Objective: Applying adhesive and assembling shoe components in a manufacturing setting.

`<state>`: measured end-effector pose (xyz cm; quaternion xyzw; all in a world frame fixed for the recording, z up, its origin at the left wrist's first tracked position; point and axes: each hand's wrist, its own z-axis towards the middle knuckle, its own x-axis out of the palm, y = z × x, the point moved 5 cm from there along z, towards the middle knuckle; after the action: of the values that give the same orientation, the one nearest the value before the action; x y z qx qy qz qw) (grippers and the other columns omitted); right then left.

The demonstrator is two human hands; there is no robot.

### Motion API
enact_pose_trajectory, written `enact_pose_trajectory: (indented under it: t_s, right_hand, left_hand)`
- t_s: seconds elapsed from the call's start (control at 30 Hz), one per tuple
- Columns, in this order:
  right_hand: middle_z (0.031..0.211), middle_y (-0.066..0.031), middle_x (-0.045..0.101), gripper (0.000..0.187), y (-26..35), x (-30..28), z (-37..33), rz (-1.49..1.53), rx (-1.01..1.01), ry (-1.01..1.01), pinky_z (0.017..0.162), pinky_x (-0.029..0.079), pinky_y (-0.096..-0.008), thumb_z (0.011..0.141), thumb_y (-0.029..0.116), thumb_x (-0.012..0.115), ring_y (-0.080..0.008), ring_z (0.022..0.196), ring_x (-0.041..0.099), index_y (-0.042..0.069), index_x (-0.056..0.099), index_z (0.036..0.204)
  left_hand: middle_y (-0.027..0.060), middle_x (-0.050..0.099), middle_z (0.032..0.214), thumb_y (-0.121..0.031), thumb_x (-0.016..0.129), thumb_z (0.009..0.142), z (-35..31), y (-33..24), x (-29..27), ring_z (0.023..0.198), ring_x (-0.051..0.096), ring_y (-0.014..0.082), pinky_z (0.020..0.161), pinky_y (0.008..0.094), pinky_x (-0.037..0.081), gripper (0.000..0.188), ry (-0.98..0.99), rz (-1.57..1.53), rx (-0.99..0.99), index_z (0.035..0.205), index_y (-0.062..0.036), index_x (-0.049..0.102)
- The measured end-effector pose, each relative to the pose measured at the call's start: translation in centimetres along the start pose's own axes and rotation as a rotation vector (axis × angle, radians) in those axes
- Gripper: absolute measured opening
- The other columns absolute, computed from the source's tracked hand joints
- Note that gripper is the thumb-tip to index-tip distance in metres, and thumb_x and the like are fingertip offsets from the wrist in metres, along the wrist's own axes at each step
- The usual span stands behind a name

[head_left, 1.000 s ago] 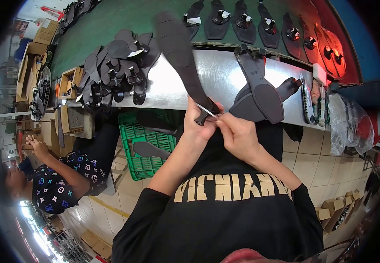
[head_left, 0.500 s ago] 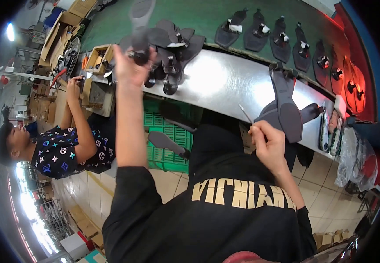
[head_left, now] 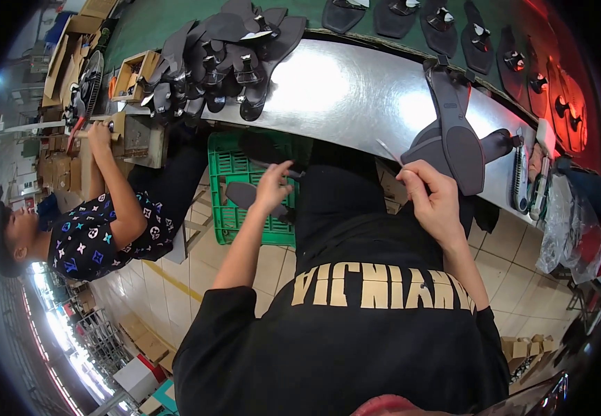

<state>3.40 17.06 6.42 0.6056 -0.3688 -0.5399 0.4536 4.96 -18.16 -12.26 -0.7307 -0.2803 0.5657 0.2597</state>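
Note:
My left hand [head_left: 272, 188] is empty, its fingers apart, at the right side of a green plastic crate [head_left: 218, 225]. Dark shoe soles lie in that crate, one grey sole [head_left: 241, 194] just left of my fingers. My right hand [head_left: 431, 197] is closed in a pinch around a thin, pale-tipped stick tool [head_left: 388, 150] that points up and left. Beside it, dark grey soles [head_left: 461, 149] overlap on the metal bench top. To the left, sandal soles with small shiny heels [head_left: 227, 62] make a heap on the bench edge.
A row of soles [head_left: 441, 31] rests on the green belt [head_left: 151, 28], some under red light at right. A box cutter [head_left: 520, 177] and other tools lie on the metal bench [head_left: 356, 83]. Clear plastic bags [head_left: 569, 239] hang nearby. A co-worker [head_left: 99, 232] works at the left.
My left hand has let go of a sole over the heap and come down to the crate. My right hand still holds the thin tool near the overlapping soles.

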Motion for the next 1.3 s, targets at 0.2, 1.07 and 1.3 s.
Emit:
enact_pose_trajectory:
  t_s: [0.2, 1.07, 1.3]
  right_hand:
    - [0.068, -0.0072, 0.061, 0.009, -0.7, 1.6, -1.1, -0.023, -0.031, 0.049, 0.055, 0.043, -0.0259, 0.092, 0.007, 0.059, -0.0137, 0.056, 0.056, -0.001, 0.063, 0.088]
    - [0.063, 0.0050, 0.056, 0.023, -1.2, 3.0, -1.5, 1.149, 0.650, 0.275, 0.035, 0.027, -0.0182, 0.093, 0.028, 0.066, -0.0012, 0.037, 0.038, 0.011, 0.059, 0.078]
    - [0.060, 0.0061, 0.049, 0.027, -3.0, 3.1, -1.9, 1.272, 0.747, 0.220, 0.039, 0.029, -0.0177, 0.092, 0.033, 0.066, -0.0018, 0.040, 0.041, 0.012, 0.053, 0.079]
  left_hand:
    - [0.0068, 0.058, 0.084, 0.002, 0.075, 0.065, 2.2, 5.1, 5.0, 0.068, 0.058, 0.0192, 0.063, 0.0325, 0.049, 0.034, 0.055, 0.177, 0.026, 0.098, -0.0057, 0.071]
    - [0.0147, 0.066, 0.110, -0.002, 0.053, 0.093, 2.8, -27.5, 1.6, 0.101, 0.062, 0.0169, 0.093, 0.0298, 0.047, 0.038, 0.371, -1.090, 0.146, 0.131, -0.0013, 0.049]
    - [0.0161, 0.066, 0.109, -0.005, 0.047, 0.097, 2.8, -26.7, 4.0, 0.098, 0.063, 0.0179, 0.090, 0.0307, 0.048, 0.043, 0.313, -1.147, 0.044, 0.140, -0.0008, 0.044]
